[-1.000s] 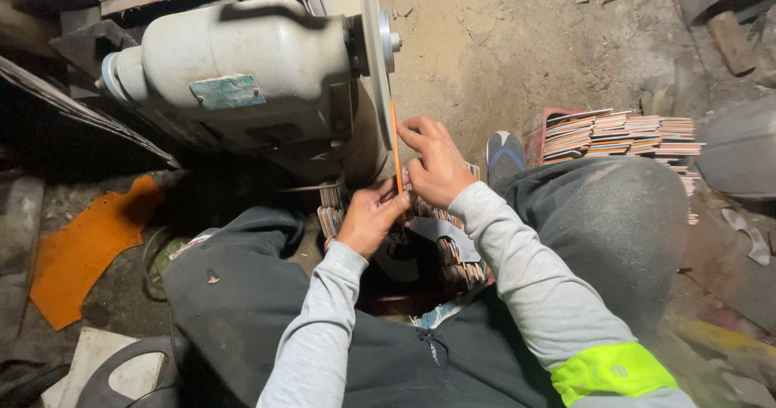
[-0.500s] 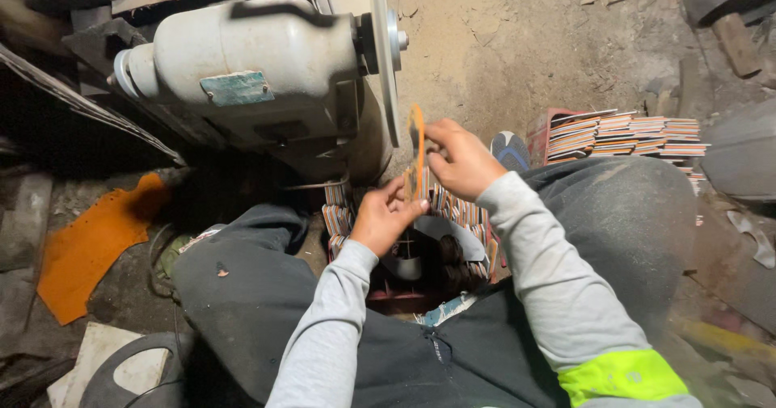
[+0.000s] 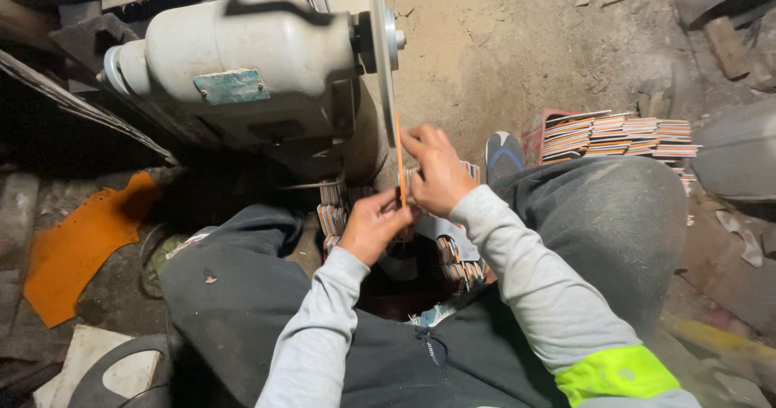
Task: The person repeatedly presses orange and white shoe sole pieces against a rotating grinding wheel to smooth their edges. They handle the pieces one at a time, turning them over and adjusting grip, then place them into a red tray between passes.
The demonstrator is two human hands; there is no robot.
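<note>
Just 2 hands, 1 orange strip

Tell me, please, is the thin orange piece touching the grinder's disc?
Cannot tell: in the head view the orange piece lines up with the disc edge, hiding any contact or gap.

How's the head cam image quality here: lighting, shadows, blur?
Head view: light falls on the dusty ground and the grey motor housing; deep shadow at the left edge and between the knees. Both hands, left hand and right hand, and the thin orange strip look sharp, no evident motion blur. Wide-angle bending at the edges.
</note>
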